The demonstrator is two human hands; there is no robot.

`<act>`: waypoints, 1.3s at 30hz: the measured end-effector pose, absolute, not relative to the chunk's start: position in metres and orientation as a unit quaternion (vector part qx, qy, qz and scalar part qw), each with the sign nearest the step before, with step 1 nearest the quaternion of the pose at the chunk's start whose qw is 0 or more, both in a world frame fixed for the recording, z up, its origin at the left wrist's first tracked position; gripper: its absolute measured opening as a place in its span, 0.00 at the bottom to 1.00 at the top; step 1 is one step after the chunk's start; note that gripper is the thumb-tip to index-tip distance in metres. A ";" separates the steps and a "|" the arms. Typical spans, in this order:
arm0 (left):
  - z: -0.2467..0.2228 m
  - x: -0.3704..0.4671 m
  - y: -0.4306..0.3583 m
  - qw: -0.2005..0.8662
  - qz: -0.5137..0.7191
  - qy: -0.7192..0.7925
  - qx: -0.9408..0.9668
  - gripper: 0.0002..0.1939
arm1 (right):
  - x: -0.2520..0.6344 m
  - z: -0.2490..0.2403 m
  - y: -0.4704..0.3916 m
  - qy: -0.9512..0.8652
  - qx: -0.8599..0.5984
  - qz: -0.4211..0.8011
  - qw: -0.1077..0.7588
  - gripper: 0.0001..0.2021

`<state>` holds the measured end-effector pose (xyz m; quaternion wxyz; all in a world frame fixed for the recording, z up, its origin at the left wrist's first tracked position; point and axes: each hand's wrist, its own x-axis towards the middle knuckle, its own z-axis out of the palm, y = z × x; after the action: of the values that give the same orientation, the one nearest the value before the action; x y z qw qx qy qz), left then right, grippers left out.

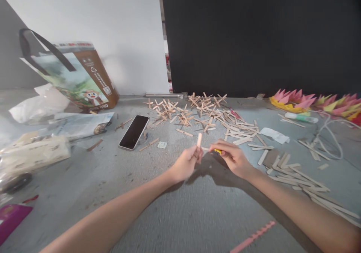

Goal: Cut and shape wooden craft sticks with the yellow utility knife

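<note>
My left hand (186,162) is closed on a wooden craft stick (199,140) that stands nearly upright from the fingers. Just to its right, my right hand (232,157) grips a small yellow tool (217,151), mostly hidden by the fingers. A pale thin end reaches between the two hands, and it touches or nearly touches the left fingers. Behind the hands lies a pile of crossed wooden sticks (184,117). Loose flat sticks (301,178) are heaped beside my right forearm.
A black phone (134,132) lies left of the hands. Farther left are a printed bag (81,76) and plastic packets (36,151). Pink and yellow paper shapes (293,100), a glue tube (301,117) and a white cable (328,125) are at the right. A pink strip (253,237) lies in front.
</note>
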<state>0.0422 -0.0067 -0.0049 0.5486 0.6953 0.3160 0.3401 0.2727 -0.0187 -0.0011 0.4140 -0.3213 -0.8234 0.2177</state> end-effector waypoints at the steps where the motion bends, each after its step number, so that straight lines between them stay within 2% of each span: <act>1: -0.006 0.042 -0.005 0.573 0.364 0.330 0.656 0.21 | 0.273 -0.001 -0.020 -0.824 -0.314 0.219 0.419 0.17; 3: -0.007 0.043 -0.002 0.595 0.384 0.331 0.623 0.22 | 0.273 -0.001 -0.020 -0.822 -0.311 0.206 0.430 0.16; 7: -0.004 0.042 -0.004 0.569 0.369 0.312 0.665 0.25 | 0.271 -0.002 -0.016 -0.800 -0.355 0.171 0.453 0.16; 12: -0.001 0.042 -0.009 0.582 0.339 0.319 0.667 0.25 | 0.269 -0.002 -0.014 -0.811 -0.376 0.162 0.419 0.18; 20: 0.006 0.042 -0.015 0.573 0.311 0.308 0.693 0.24 | 0.269 -0.001 -0.015 -0.814 -0.369 0.177 0.412 0.23; 39: 0.005 0.042 -0.014 0.575 0.302 0.307 0.696 0.26 | 0.269 -0.002 -0.015 -0.814 -0.359 0.197 0.411 0.21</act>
<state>0.0422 -0.0141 0.0049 0.5747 0.6958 0.3075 0.3018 0.2693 -0.0146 -0.0018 0.4111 -0.3588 -0.8145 0.1973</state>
